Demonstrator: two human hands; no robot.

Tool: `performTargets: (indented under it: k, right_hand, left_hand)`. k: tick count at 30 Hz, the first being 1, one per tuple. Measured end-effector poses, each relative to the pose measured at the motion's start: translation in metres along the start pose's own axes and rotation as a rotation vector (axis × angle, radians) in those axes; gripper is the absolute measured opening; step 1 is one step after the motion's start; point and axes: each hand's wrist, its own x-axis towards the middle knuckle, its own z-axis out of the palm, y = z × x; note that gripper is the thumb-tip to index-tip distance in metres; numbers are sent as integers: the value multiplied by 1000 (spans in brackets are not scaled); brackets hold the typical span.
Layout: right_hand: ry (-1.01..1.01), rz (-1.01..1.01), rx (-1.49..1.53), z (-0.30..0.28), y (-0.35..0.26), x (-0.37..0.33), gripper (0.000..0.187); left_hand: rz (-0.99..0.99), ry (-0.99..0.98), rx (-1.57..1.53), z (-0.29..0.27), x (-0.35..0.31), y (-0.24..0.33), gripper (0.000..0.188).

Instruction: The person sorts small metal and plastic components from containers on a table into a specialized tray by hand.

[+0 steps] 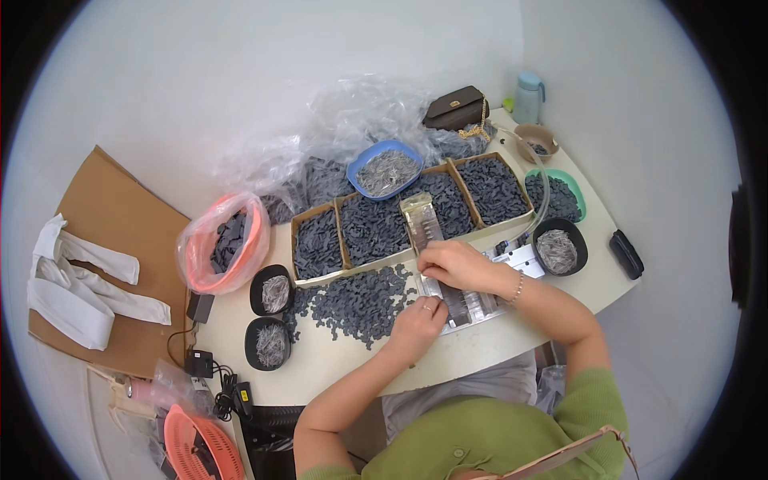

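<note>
A metal fixture point(482, 306) with a slotted strip lies near the table's front edge, dark pieces set along it. My left hand point(418, 322), wearing a ring, is at its near left side, fingertips pinched together. Over the strip, my right hand point(454, 266) has its fingers curled down onto the row. Whatever either hand pinches is too small or covered to make out. A clear plastic cover point(419, 210) extends beyond the right hand. Small dark grey pieces point(360, 308) lie loose in a heap left of my hands.
Behind the fixture stands a divided cardboard tray point(346, 240) of grey pieces, with a blue basin point(352, 178) of thin metal pins on it. Black bowls of pins point(258, 302) point(582, 258) flank the work area. A hose point(547, 192) curves at the right; a pink basket point(264, 260) sits left.
</note>
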Motion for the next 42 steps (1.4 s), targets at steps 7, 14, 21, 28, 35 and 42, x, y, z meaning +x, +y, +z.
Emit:
performTargets:
  k: [7,14,21,28,35,42]
  right_hand:
    - [-45,-177,-298,10,-4,-44,16]
    - [-5,-345,-592,22,-27,-69,33]
    - [282,-150,-268,5,-97,-82,30]
    - [691,222,86,47,-99,-147,21]
    - [637,280,89,47,-102,-179,22]
    - [382,-119,-139,-13,-74,-76,17]
  left_hand:
    - [140,86,156,-6,-4,10,27]
    - [-223,114,-24,-19,-8,-46,20]
    - [-228,50,90,-5,-3,-58,9]
    - [-60,127,-122,8,10,-27,11]
    - [82,82,124,13,15,-16,20]
    - [-20,-46,221,8,18,11,22]
